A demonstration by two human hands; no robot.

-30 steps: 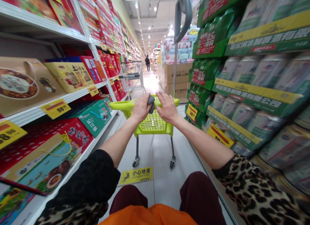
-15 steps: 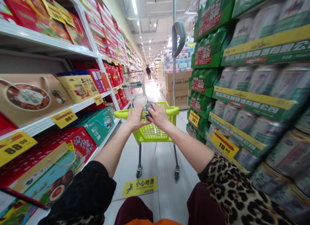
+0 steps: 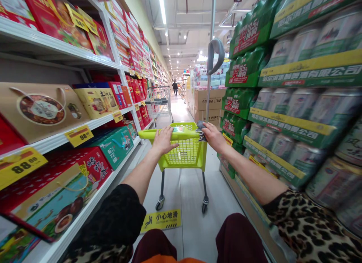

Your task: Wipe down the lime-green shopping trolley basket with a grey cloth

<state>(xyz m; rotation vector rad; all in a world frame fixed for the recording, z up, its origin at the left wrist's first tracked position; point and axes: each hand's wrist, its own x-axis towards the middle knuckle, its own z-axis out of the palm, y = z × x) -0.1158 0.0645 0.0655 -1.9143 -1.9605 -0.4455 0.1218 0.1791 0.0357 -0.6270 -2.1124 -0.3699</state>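
Fingers [image 3: 167, 131] of the left hand [image 3: 163, 141] lay slightly apart and flat over the near rim of the lime-green cart [image 3: 183, 154], palm down, not curled round it. On the right hand [image 3: 211, 137] the fingers were bunched together on a grey cloth [image 3: 201, 126], clamping it against the rim's right corner. Both forearms reached forward, well apart at the elbows, in leopard-print and black sleeves. The cart stood on its castors in the middle of the aisle, its mesh basket just beyond a yellow floor sticker [image 3: 161, 220]. A metal pole with a grey hooked handle [image 3: 215, 53] rose from the cart's right side.

To the left ran white shelves [image 3: 93, 124] of boxed gift sets, among them a green box [image 3: 114, 144] and a tan box [image 3: 42, 110], with yellow price tags [image 3: 78, 135] on the shelf edges. To the right, stacked green packs of cans [image 3: 285, 104] stood close beside the right forearm. Farther down the aisle were cardboard cartons [image 3: 210, 100], a metal trolley [image 3: 160, 101] and a distant person [image 3: 175, 87].
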